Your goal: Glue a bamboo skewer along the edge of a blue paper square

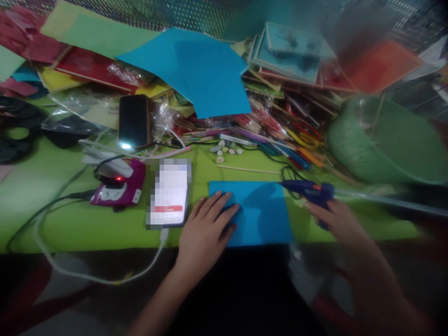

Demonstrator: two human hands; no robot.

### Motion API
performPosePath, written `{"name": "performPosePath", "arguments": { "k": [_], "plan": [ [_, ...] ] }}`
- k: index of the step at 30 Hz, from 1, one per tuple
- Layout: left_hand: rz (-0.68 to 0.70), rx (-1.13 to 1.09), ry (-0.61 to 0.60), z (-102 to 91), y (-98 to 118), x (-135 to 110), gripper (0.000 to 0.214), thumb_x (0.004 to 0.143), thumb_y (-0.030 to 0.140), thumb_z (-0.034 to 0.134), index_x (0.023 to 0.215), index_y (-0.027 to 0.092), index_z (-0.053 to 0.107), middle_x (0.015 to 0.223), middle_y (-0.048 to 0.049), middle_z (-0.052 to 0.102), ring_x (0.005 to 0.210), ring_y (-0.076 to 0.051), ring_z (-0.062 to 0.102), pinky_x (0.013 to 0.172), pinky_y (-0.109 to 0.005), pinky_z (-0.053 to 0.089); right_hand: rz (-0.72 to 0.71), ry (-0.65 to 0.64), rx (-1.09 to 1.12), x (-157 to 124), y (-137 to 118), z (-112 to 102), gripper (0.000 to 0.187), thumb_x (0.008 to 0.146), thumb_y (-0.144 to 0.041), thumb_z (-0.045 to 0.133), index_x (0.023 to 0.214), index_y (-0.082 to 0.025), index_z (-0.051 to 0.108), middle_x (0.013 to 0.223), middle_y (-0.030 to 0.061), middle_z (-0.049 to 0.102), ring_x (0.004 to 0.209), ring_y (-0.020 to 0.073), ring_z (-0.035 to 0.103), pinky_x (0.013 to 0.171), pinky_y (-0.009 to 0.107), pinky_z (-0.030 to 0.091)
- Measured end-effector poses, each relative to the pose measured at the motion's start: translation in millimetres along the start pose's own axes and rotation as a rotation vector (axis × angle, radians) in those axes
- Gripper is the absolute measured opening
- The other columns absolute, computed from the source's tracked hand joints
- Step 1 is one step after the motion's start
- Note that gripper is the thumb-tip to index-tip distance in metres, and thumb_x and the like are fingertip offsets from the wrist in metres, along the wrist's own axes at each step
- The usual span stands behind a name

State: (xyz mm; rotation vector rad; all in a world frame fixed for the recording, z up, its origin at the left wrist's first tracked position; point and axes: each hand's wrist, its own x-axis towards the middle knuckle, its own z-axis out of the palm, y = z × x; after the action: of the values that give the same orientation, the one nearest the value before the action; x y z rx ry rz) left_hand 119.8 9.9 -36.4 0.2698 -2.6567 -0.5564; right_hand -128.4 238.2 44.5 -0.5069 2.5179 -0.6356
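Head view: looking down at a green table [112, 238] that's pretty loaded along its far edge, with more room along the near one.
Blue sheet: the small blue sheet [261, 219] lies flat at the table's near edge, roughly mid-length, a dark shadow across its right half.
Left hand: fingers a bit spread, the left hand [205, 228] rests palm-down over the sheet's left side, not gripping anything.
Right hand: wrapped around the handle of a blue glue gun [315, 189], so the right hand [338, 217] is definitely full; it's off the sheet's right edge.
Nozzle: right by the sheet's far right corner; can't tell if it's actually touching.
Glue stick: a long clear glue stick [385, 200] pokes out the back of the gun, toward the table's right end.
Phones: the lit phone [171, 196] sits just left of the left hand, white cable [119, 281] drooping past the near edge; the dark phone [133, 119] is farther back, with a bright light at its near left corner.
Purple box: the purple box [138, 177] is left of the lit phone, a plug on top glowing red.
Loose bits: one thin stick [247, 169] and some small pebbles [226, 150] just beyond the sheet.
Far edge: big blue paper [217, 74] draped over the pile.
Right end: one green basin [385, 149], kinda blurry.
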Motion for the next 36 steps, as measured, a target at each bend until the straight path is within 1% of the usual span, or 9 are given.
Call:
{"name": "performPosePath", "arguments": {
  "k": [4,9,12,16,19,24,27,30,36],
  "plan": [
    [0.002,0.001,0.001,0.2,0,0,0.034,0.108,0.026,0.061,0.141,0.024,0.068,0.161,-0.0031,0.056,0.151,-0.03,0.051,0.119,-0.06,0.046,0.016,0.014,0.012,-2,7,-4,0.062,0.075,-0.08,0.063,0.068,-0.019,0.059,0.058,0.0058,0.054,0.057,0.0183,0.05,0.058,0.032,0.038],
    [0.005,0.009,-0.008,0.0,0,1,0.034,0.109,0.027,0.059,0.142,0.025,0.068,0.161,-0.003,0.056,0.151,-0.031,0.052,0.119,-0.061,0.047,-0.06,-0.025,0.014,-2,7,-1,0.061,0.084,-0.078,0.061,0.079,-0.018,0.065,0.069,0.0062,0.057,0.067,0.0184,0.051,0.062,0.031,0.037],
    [0.001,0.007,-0.015,-0.2,0,0,0.034,0.109,0.027,0.06,0.142,0.025,0.068,0.161,-0.0031,0.056,0.151,-0.031,0.051,0.119,-0.061,0.047,-0.024,-0.015,0.009,-2,3,-1,0.063,0.08,-0.081,0.061,0.076,-0.018,0.062,0.064,0.0054,0.053,0.062,0.0175,0.048,0.058,0.031,0.035],
    [0.002,0.001,-0.006,-0.1,0,0,0.034,0.108,0.027,0.061,0.141,0.025,0.068,0.161,-0.0024,0.056,0.151,-0.03,0.051,0.119,-0.06,0.047,-0.006,-0.035,0.022,-3,-2,-4,0.063,0.073,-0.082,0.061,0.071,-0.018,0.062,0.066,0.0069,0.056,0.064,0.0196,0.054,0.062,0.033,0.041],
    [-0.002,0.004,-0.002,-0.3,0,1,0.033,0.108,0.027,0.06,0.141,0.025,0.068,0.161,-0.0024,0.056,0.151,-0.03,0.052,0.119,-0.061,0.047,0.056,-0.018,0.045,-5,-2,-6,0.066,0.067,-0.084,0.063,0.068,-0.018,0.063,0.063,0.0077,0.056,0.063,0.0196,0.053,0.062,0.033,0.041],
    [-0.001,0.003,-0.014,-0.4,0,1,0.034,0.108,0.027,0.06,0.141,0.025,0.068,0.161,-0.003,0.056,0.151,-0.031,0.051,0.118,-0.062,0.047,0.029,-0.032,0.156,-6,6,-8,0.066,0.075,-0.078,0.068,0.095,-0.015,0.075,0.066,0.0051,0.059,0.062,0.0175,0.052,0.06,0.03,0.038],
    [0.005,0.003,-0.01,-0.1,0,0,0.034,0.108,0.026,0.061,0.141,0.025,0.068,0.161,-0.0033,0.056,0.151,-0.031,0.051,0.118,-0.062,0.047,0.009,-0.037,0.126,-6,7,-8,0.061,0.077,-0.075,0.066,0.088,-0.016,0.072,0.065,0.0043,0.057,0.063,0.0171,0.052,0.062,0.031,0.04],
    [0.01,0.007,-0.004,0.1,0,0,0.034,0.109,0.027,0.06,0.142,0.025,0.067,0.16,-0.0033,0.057,0.151,-0.031,0.051,0.117,-0.063,0.048,0.014,0.011,0.107,-6,4,-7,0.062,0.074,-0.077,0.064,0.085,-0.016,0.071,0.063,0.0043,0.055,0.061,0.0172,0.051,0.059,0.031,0.039],
    [0.01,0.006,-0.003,-0.5,0,1,0.034,0.11,0.028,0.057,0.142,0.025,0.067,0.16,-0.0029,0.057,0.15,-0.031,0.052,0.117,-0.062,0.049,0.033,0.004,0.097,-5,-3,-4,0.059,0.072,-0.076,0.065,0.075,-0.017,0.065,0.062,0.0052,0.056,0.059,0.0166,0.051,0.057,0.03,0.038]
  ]
}}
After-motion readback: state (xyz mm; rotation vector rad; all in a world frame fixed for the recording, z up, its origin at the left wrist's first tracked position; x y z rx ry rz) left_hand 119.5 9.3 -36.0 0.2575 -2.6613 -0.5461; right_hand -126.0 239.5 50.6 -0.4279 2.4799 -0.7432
